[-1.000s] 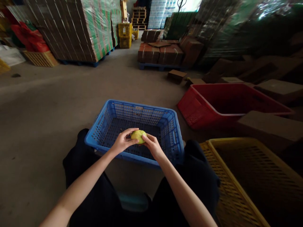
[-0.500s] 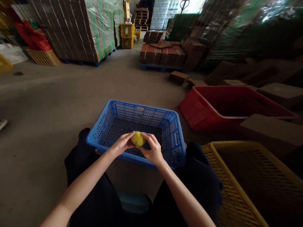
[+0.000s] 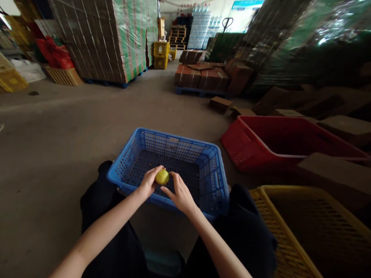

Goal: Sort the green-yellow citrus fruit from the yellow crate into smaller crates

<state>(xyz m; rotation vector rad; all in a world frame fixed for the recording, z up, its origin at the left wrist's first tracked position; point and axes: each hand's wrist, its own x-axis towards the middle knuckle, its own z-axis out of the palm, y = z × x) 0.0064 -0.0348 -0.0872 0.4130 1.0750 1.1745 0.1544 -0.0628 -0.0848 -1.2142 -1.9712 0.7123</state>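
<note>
A round yellow-green fruit (image 3: 162, 177), its exact kind not clear, is in the fingers of my left hand (image 3: 148, 183) above the near part of a blue plastic crate (image 3: 185, 139). My left thumb and fingers close on its left side. Just right of the fruit is my right hand (image 3: 181, 194), thumb and fingers spread apart. Its index fingertip is very close to the fruit; I cannot tell whether it touches. The slatted crate stands on the floor between my legs, with a few small bits on its dark bottom.
To the right stand a red crate (image 3: 236, 148) and, nearer me, a yellow crate (image 3: 278, 227), with cardboard boxes (image 3: 333, 170) beside them. Ahead, bound cartons (image 3: 214, 79) rest on a blue pallet. A tall wrapped stack (image 3: 127, 42) stands at the back left.
My right hand has opened and drawn slightly away from the fruit, which both hands held before. The fruit has moved a little left and looks turned. The camera view has tilted up slightly.
</note>
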